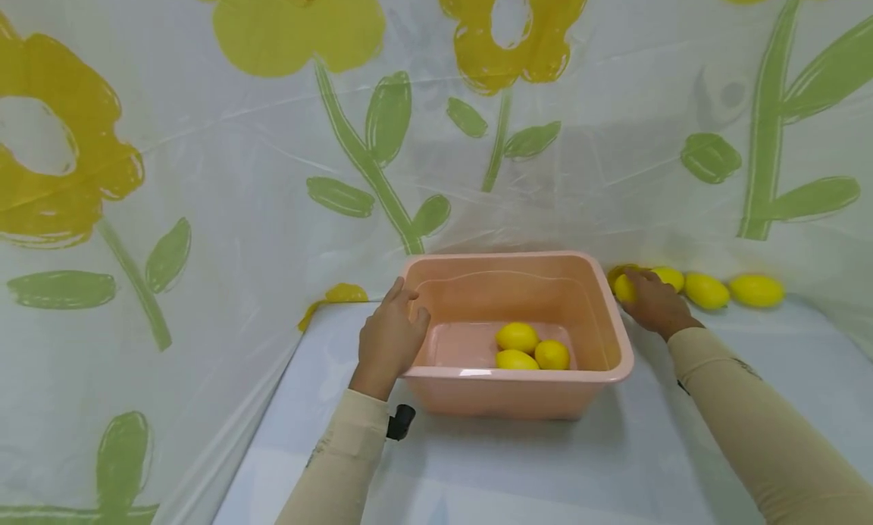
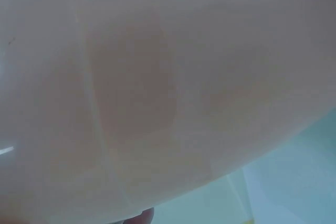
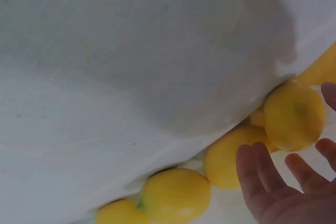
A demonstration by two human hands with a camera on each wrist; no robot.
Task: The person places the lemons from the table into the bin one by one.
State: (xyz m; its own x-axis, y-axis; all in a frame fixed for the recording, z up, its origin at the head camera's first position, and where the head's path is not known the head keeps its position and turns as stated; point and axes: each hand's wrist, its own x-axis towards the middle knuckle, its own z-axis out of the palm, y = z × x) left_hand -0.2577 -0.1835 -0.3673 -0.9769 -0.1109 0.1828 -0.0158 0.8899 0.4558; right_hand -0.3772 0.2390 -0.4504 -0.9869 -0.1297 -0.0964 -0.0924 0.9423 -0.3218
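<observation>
A pink plastic basin (image 1: 505,396) stands on the table with three lemons (image 1: 517,337) on its floor, towards the right. My left hand (image 1: 392,339) grips the basin's left rim, thumb on the inner side. In the left wrist view the pale basin wall (image 2: 157,87) fills most of the picture, with a fingertip at its lower edge. Beyond the basin's right side, my right hand (image 1: 658,304) is at the near end of a row of lemons (image 1: 705,291). Its fingers are spread around the end lemon (image 3: 294,116), without a clear grip on it.
A white cloth with yellow flowers and green leaves (image 1: 368,161) hangs behind the table and on the left. The row of lemons lies along the table's back edge, close to this cloth. Pale cloth covers the table (image 1: 491,472).
</observation>
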